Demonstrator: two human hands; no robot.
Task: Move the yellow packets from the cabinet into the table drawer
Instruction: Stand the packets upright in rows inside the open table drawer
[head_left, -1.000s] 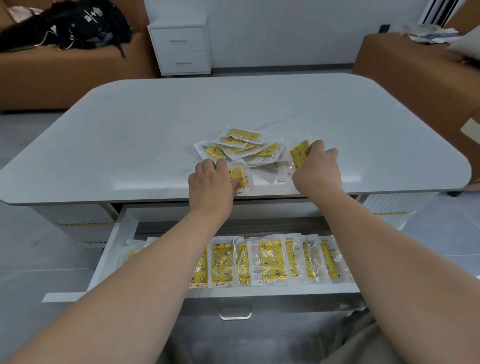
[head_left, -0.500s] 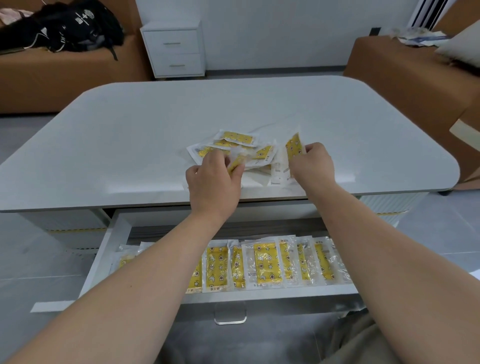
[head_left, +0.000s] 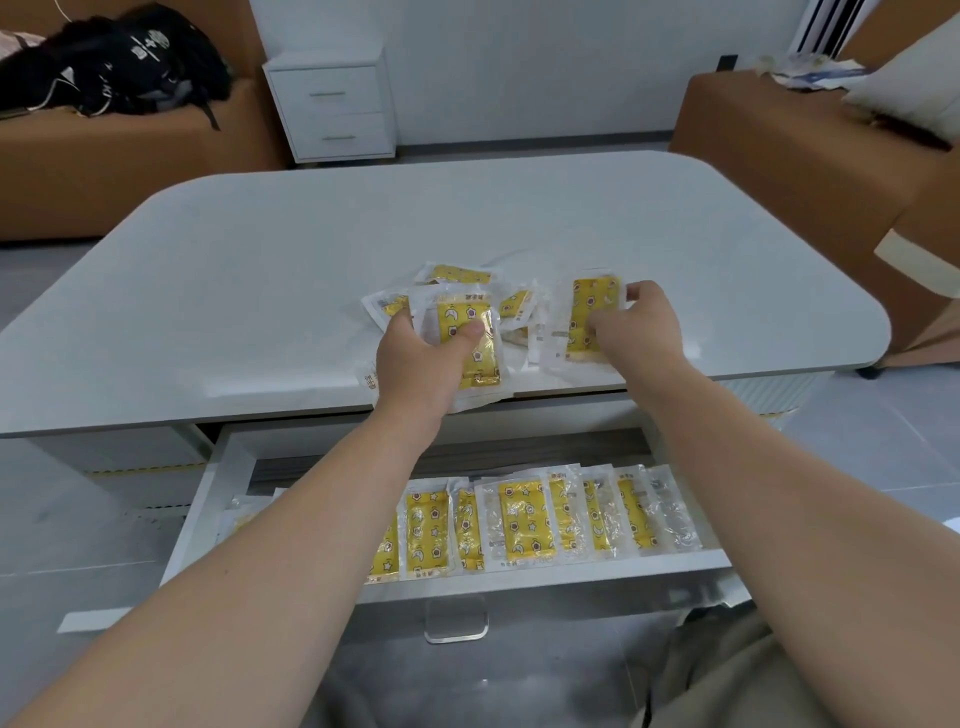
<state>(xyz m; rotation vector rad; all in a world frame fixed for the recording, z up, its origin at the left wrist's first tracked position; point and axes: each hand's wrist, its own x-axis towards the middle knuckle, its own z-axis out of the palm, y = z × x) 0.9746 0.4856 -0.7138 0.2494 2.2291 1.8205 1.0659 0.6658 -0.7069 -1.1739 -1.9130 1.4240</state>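
Note:
A loose heap of yellow packets (head_left: 460, 275) in clear wrappers lies near the front edge of the white table (head_left: 260, 291). My left hand (head_left: 421, 358) grips one yellow packet (head_left: 475, 358), thumb on its face, lifted over the table edge. My right hand (head_left: 636, 327) pinches another yellow packet (head_left: 592, 306) upright beside the heap. Below, the open table drawer (head_left: 545, 577) holds a row of several yellow packets (head_left: 524, 519) lying flat; my left forearm hides its left part.
A white two-drawer cabinet (head_left: 332, 104) stands against the far wall. Brown sofas sit at far left (head_left: 104, 171) and right (head_left: 779, 135), with a black bag (head_left: 119, 57) on the left one. The drawer's clear handle (head_left: 457, 621) juts toward me.
Both hands have lifted a packet each from the heap; the left packet now faces me over the table edge, and the right one is raised upright.

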